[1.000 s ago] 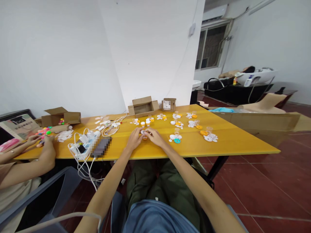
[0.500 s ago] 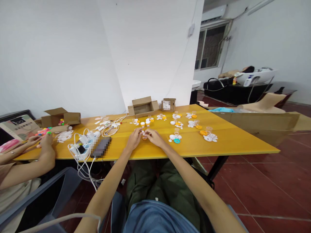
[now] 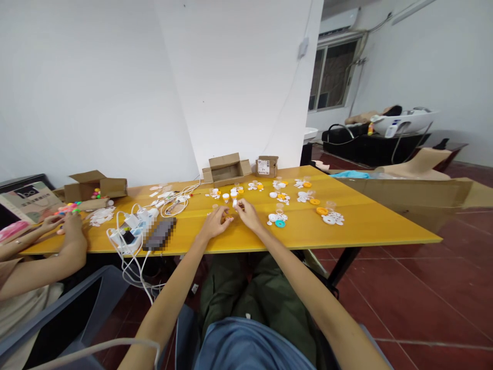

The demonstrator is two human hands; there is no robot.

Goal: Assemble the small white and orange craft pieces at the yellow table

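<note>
My right hand (image 3: 247,213) pinches a small white round plastic piece (image 3: 234,204) above the yellow table (image 3: 246,240). My left hand (image 3: 216,223) rests low at the table, thumb and fingers apart. A small orange piece (image 3: 227,218) shows by its thumb, partly hidden; whether it touches the hand I cannot tell. Some clear and white bits (image 3: 211,211) lie behind the left fingers, mostly covered. Just beyond both hands stand two small white-topped pieces with orange lower parts, one on the left (image 3: 226,197) and one on the right (image 3: 233,195).
Groups of white discs, clear cups and orange rings (image 3: 322,211) spread to the right, one with a teal ring (image 3: 280,224). Cardboard boxes (image 3: 226,169) stand by the wall. On the left are a power strip (image 3: 134,234), cables and another person's arms (image 3: 69,246).
My hands, together before, have parted. The right one has risen slightly away with the white piece; the left has spread its fingers lower down.
</note>
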